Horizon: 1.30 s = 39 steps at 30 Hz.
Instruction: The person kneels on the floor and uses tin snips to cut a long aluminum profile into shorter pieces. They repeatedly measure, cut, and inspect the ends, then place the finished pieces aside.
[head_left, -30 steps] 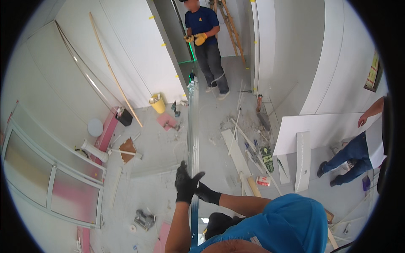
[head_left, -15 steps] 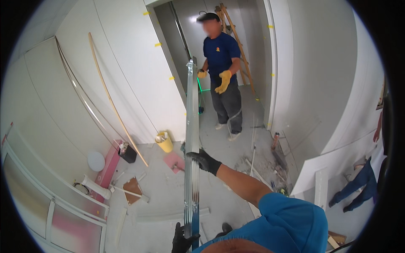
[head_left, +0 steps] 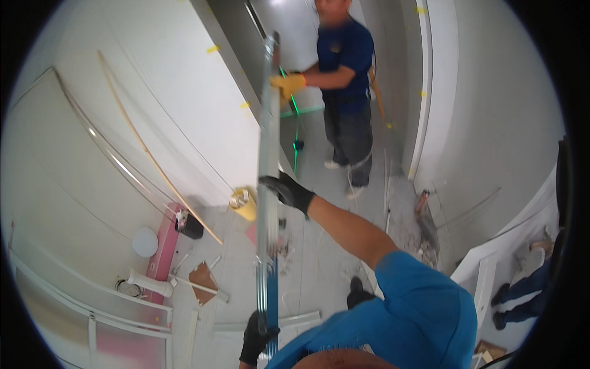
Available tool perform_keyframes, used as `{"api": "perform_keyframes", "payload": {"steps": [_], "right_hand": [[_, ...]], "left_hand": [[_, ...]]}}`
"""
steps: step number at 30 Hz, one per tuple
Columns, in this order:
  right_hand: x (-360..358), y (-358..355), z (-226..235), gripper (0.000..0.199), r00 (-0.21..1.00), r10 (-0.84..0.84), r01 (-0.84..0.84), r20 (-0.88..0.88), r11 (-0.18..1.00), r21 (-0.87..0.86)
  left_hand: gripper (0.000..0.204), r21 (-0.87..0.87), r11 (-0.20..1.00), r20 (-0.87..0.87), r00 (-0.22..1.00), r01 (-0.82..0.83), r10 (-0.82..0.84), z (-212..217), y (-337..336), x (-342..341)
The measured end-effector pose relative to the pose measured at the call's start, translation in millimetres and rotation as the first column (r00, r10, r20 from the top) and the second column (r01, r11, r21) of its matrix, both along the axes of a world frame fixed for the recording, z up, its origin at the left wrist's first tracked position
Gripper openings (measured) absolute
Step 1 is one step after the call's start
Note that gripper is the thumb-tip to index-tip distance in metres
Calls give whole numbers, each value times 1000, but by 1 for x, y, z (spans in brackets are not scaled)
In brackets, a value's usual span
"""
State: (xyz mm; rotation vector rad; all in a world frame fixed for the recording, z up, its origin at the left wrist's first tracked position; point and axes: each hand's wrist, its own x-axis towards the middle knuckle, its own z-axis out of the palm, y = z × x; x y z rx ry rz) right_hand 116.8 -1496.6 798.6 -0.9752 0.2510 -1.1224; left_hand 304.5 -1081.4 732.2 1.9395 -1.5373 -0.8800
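Observation:
A long bundle of shiny metal channels [head_left: 267, 227] runs up the middle of the view, away from my body toward the doorway. My right hand [head_left: 290, 192], in a black glove, is closed round it about halfway along. Closer to me, my left hand [head_left: 255, 339], also black-gloved, grips the near end. In the doorway a person [head_left: 345, 74] in a dark blue shirt has a yellow-gloved hand [head_left: 287, 85] on the far part of the channels. The undersides of the channels are hidden from view.
A yellow bucket [head_left: 243, 204] and a black bucket [head_left: 189, 225] stand by the left wall. Long thin strips [head_left: 153, 157] lean there. Rubble [head_left: 427, 246] lies at the right, near a white board [head_left: 473, 264]. Another person's legs [head_left: 522, 289] show at the far right.
The person in the doorway has reached over and put a yellow-gloved hand on the channels. My view has shifted, and I still hold the channels with both hands.

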Motion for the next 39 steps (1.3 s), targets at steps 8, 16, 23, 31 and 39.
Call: {"api": "perform_keyframes", "payload": {"steps": [8, 16, 23, 31, 39], "right_hand": [[11, -65, 39, 29, 998, 69, -69, 14, 998, -12], [-62, -300, -48, 94, 724, -163, 304, -670, 947, 99], [-85, -417, -12, 80, 564, -90, 304, -821, 947, 105], [-85, -589, -116, 74, 563, -137, 147, -815, 987, -64], [-80, -674, -96, 59, 894, -78, 293, -440, 847, 444]], "left_hand": [[84, -10, 995, -21, 995, -97, 97, 55, -78, 5], [75, 27, 996, -110, 990, -87, 89, 119, -226, -4], [79, -34, 998, 73, 996, -44, 46, 96, -295, 19], [84, 16, 985, 155, 974, -171, 167, 83, -328, -5], [80, 83, 952, 267, 927, -294, 263, 76, -381, -82]]}}
